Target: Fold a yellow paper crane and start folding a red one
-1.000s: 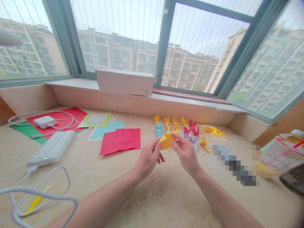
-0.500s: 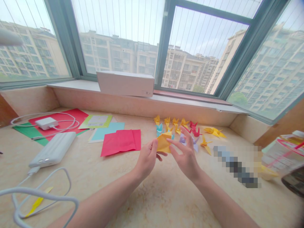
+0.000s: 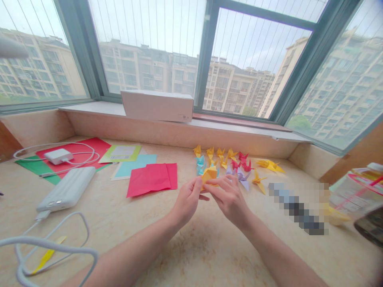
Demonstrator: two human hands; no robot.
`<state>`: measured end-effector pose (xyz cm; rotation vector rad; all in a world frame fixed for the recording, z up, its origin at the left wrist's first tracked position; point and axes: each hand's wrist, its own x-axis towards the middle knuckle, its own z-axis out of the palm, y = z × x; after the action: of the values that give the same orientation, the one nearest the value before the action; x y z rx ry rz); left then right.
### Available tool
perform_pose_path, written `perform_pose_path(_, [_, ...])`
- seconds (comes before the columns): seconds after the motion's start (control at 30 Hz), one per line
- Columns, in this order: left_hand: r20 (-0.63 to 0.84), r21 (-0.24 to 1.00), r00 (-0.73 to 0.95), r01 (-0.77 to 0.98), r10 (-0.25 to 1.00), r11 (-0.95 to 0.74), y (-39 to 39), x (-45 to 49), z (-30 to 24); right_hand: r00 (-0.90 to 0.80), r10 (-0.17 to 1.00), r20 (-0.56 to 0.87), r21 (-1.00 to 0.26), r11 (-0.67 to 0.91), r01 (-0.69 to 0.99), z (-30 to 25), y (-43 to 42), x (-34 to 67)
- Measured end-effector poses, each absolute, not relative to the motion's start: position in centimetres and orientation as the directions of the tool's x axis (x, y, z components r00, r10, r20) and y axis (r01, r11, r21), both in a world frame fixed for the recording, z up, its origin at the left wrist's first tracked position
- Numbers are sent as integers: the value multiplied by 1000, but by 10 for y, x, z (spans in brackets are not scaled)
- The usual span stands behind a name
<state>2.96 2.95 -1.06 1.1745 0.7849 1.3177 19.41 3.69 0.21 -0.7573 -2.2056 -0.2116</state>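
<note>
A partly folded piece of yellow origami paper (image 3: pixel 209 173) is held up between my two hands above the stone-patterned surface. My left hand (image 3: pixel 189 197) pinches its left and lower edge, thumb on the near side. The fingers of my right hand (image 3: pixel 229 195) are closed together on its lower right part, covering that portion. Just behind the paper stand several small folded paper cranes: yellow cranes (image 3: pixel 220 153), red cranes (image 3: pixel 246 165), a light blue crane (image 3: pixel 200 161) and a purple crane (image 3: pixel 243 178). A larger yellow crane (image 3: pixel 259 181) lies right of my right hand.
Red paper sheets (image 3: pixel 152 178), a light blue sheet (image 3: pixel 140 163) and a green-edged packet (image 3: pixel 120 153) lie left. A white power bank (image 3: pixel 67 188), cable (image 3: pixel 85 227) and charger (image 3: pixel 58 156) are farther left. A white box (image 3: pixel 157 106) stands on the sill; a plastic cup (image 3: pixel 359 191) is right.
My right hand has come down and inward, its raised fingers now closing on the paper's lower right. The yellow paper has turned and now shows a more upright, narrower shape.
</note>
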Motion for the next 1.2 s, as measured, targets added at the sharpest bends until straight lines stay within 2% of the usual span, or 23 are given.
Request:
perform_pose_path(0.17, [163, 937, 192, -337, 968, -91, 25, 31, -6, -407, 467, 785, -216, 823, 526, -5, 37, 192])
perform_pose_path(0.27, [163, 933, 213, -351, 963, -80, 22, 32, -3, -306, 537, 786, -356, 798, 486, -7, 36, 188])
perform_pose_path(0.43, [162, 924, 207, -374, 965, -75, 22, 31, -3, -226, 671, 706, -580, 731, 358, -6, 33, 181])
perform_pose_path(0.63, [196, 938, 209, -325, 958, -121, 31, 28, -14, -45, 793, 608, -708, 566, 423, -12, 39, 183])
perform_pose_path(0.73, [228, 942, 203, -293, 952, -163, 34, 27, -16, 52, 793, 607, -728, 528, 437, -15, 44, 188])
perform_pose_path(0.83, [232, 943, 196, -286, 953, -171, 36, 27, -16, 129, 797, 591, -774, 514, 370, -15, 49, 190])
perform_pose_path(0.97, [250, 947, 178, -248, 952, -203, 39, 25, -17, 137, 811, 569, -804, 513, 302, -15, 53, 192])
perform_pose_path(1.03, [271, 953, 158, -185, 949, -241, 41, 23, -19, 68, 795, 603, -759, 545, 356, -15, 53, 192])
perform_pose_path(1.2, [288, 958, 138, -28, 948, -287, 43, 19, -22, -151, 680, 718, -517, 665, 540, -8, 51, 193])
